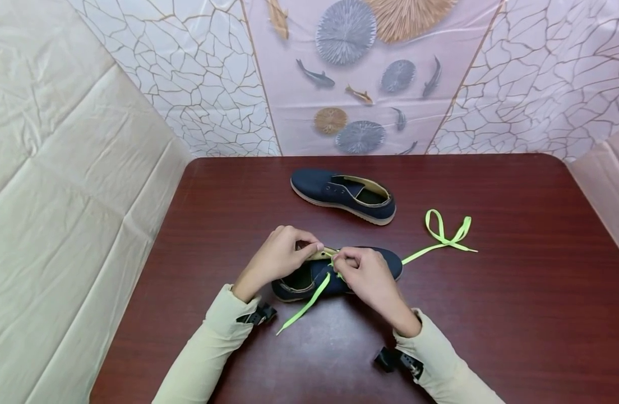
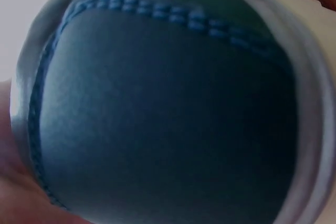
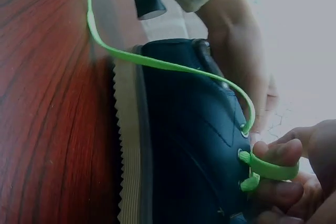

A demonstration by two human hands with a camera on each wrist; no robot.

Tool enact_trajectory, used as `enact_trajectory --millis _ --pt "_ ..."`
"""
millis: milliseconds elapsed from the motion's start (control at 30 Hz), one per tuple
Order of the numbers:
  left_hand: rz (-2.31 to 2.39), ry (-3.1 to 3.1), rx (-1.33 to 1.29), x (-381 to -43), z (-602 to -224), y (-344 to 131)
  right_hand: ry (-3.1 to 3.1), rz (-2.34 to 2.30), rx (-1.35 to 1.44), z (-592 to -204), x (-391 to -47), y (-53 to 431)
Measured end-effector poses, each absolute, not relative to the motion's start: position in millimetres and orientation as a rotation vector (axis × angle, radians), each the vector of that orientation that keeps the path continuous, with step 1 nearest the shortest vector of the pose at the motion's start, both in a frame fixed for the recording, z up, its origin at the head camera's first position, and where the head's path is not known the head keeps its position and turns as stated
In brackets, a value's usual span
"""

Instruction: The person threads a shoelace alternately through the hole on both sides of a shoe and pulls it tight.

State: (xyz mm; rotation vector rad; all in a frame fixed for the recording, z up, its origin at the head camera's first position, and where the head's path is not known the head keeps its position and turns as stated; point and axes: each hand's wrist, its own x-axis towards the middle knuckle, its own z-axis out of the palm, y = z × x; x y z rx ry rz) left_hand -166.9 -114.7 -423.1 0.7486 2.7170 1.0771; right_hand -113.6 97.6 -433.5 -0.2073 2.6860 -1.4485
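Observation:
A dark blue shoe (image 1: 392, 262) lies on the table, toe to the right, with a neon green lace (image 1: 308, 307) threaded through some eyelets. My left hand (image 1: 279, 255) pinches the far eyelet flap, its tan lining turned up. My right hand (image 1: 372, 278) grips the lace over the shoe's tongue. In the right wrist view, a lace loop (image 3: 275, 170) passes around the right fingers (image 3: 283, 153) beside the near eyelets. One lace end trails past the heel; the other extends beyond the toe. The left wrist view is filled by dark blue stitched shoe leather (image 2: 168, 114).
A second dark blue shoe (image 1: 314, 182), unlaced, stands farther back on the reddish-brown table (image 1: 229, 207). The lace's far end lies looped to the right. Patterned cloth (image 1: 223, 84) hangs behind the table, and pale cloth (image 1: 87, 224) covers the left side.

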Motion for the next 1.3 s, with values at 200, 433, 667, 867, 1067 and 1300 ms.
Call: enact_trajectory --millis 200,433,667,867,1067,1300 --pt "1.073 2.724 0.714 -168 -423 -114 2.815 -1.291 -0.219 -435 -115 91" --pt "1.093 2.724 0.708 -167 -424 -115 2.924 -1.191 -0.195 -433 -115 86" --pt "1.105 2.726 0.722 -167 -426 -115 3.012 -1.123 -0.182 -432 -113 81" --pt "1.113 2.722 0.726 -168 -426 -115 3.044 -1.097 -0.186 -432 -112 79" --pt "1.105 2.731 0.741 -166 -424 -114 3.07 -1.049 -0.227 -430 -113 76" --pt "1.11 2.736 0.796 -166 -423 -114 3.058 -1.016 -0.248 -428 -113 73"
